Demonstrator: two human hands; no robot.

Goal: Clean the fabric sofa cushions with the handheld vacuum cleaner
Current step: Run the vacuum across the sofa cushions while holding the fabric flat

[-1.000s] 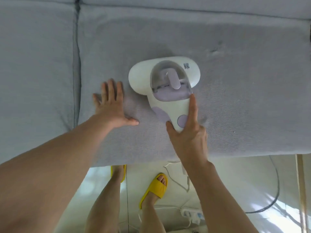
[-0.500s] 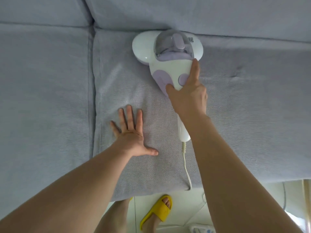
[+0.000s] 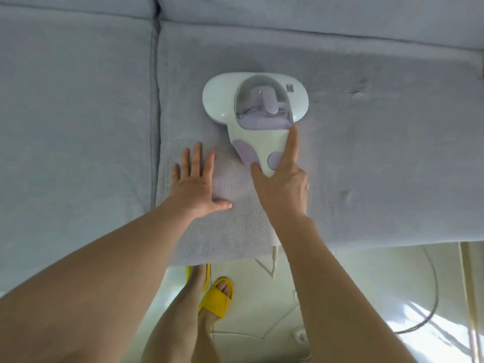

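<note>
A white and lilac handheld vacuum cleaner (image 3: 255, 106) lies flat on the grey fabric seat cushion (image 3: 379, 166), its wide head pointing at the backrest. My right hand (image 3: 281, 184) grips its handle, index finger stretched along the right side of the body. My left hand (image 3: 195, 184) presses flat on the same cushion just left of the handle, fingers straight. The vacuum's white cord (image 3: 275, 255) drops over the cushion's front edge under my right wrist.
A second seat cushion (image 3: 73, 127) lies to the left, across a seam. Back cushions (image 3: 314, 14) run along the top. Below the sofa edge are a pale floor, my feet in yellow slippers (image 3: 216, 301), loose cables (image 3: 429, 305) and a power strip (image 3: 300, 335).
The vacuum, up against the backrest half a second ago, has been pulled back toward the front edge by my right hand. My left hand stays flat on the cushion beside it.
</note>
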